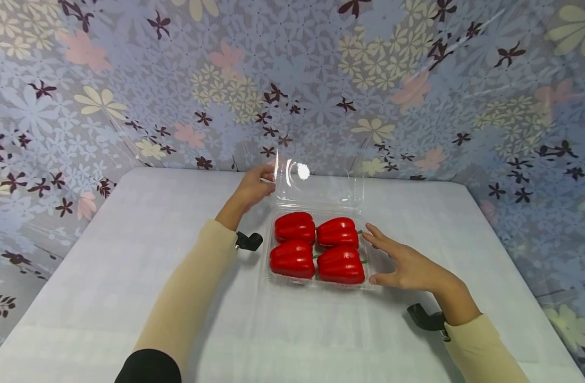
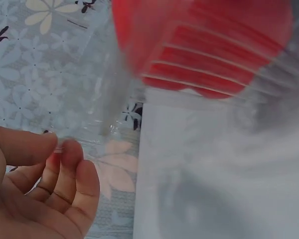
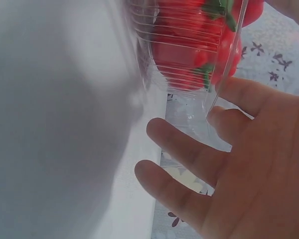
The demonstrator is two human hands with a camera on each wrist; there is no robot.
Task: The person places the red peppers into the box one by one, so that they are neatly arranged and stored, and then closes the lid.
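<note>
A clear plastic clamshell container (image 1: 302, 281) lies on the table with its lid (image 1: 321, 198) raised at the back. Several red bell peppers (image 1: 340, 264) with green stems sit inside in two rows. At the lid's left edge is my left hand (image 1: 255, 187); in the left wrist view its thumb and fingers pinch the thin lid edge (image 2: 100, 130). My right hand (image 1: 409, 267) is at the container's right side, fingers spread and thumb near the front right corner. In the right wrist view, one fingertip (image 3: 231, 89) meets the container's rim.
A white cloth covers the table (image 1: 292, 335). Behind it and at both sides hangs flowered fabric (image 1: 292, 80). Each wrist carries a black camera mount, one on the left (image 1: 249, 241) and one on the right (image 1: 426, 319).
</note>
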